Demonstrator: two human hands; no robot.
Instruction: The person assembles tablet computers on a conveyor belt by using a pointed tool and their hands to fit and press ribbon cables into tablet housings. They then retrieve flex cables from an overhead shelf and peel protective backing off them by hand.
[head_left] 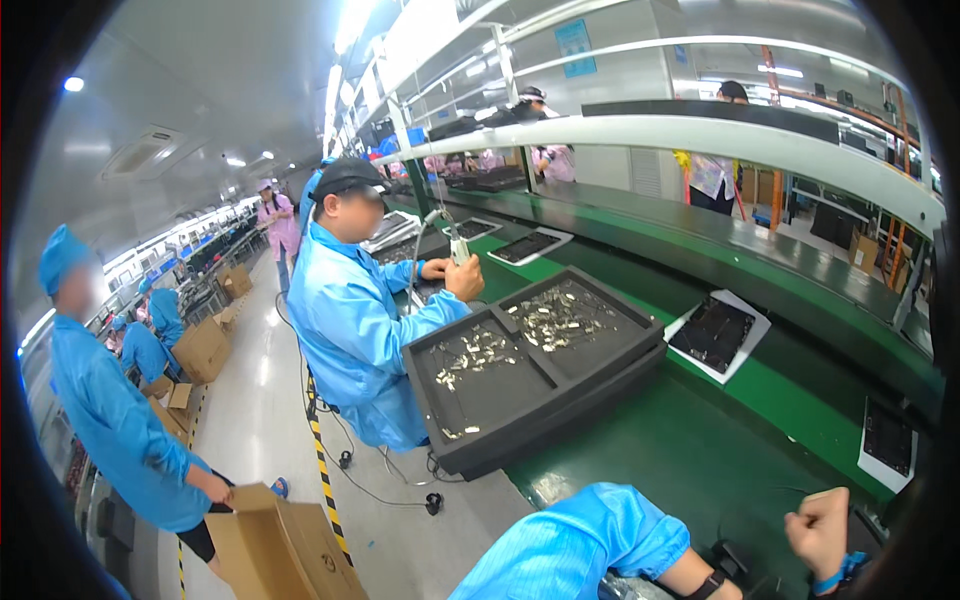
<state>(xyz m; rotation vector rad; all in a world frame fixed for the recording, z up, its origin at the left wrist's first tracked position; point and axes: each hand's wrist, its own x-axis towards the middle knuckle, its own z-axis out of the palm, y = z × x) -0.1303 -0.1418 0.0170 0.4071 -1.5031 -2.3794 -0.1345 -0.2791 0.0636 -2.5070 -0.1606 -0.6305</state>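
My left arm in a blue sleeve (575,530) reaches in from the lower edge, with a dark watch (708,585) on its wrist. The left hand itself lies beyond the frame's lower edge. At the lower right, my right hand (820,535) is raised over the green work surface, fingers curled in, a blue band (828,582) round its wrist. Whether anything is inside the fingers is hidden. Small black objects (732,558) lie between the wrist with the watch and my right hand; their kind is unclear. A crinkled clear plastic bag (640,587) shows beneath my left forearm.
Stacked black foam trays (470,430) with small metallic parts stand ahead. Flat black panels on white sheets (722,335) line the green belt. A co-worker in blue (350,320) holds a corded tool (458,248) beyond the trays. Another carries a cardboard box (285,545) at left.
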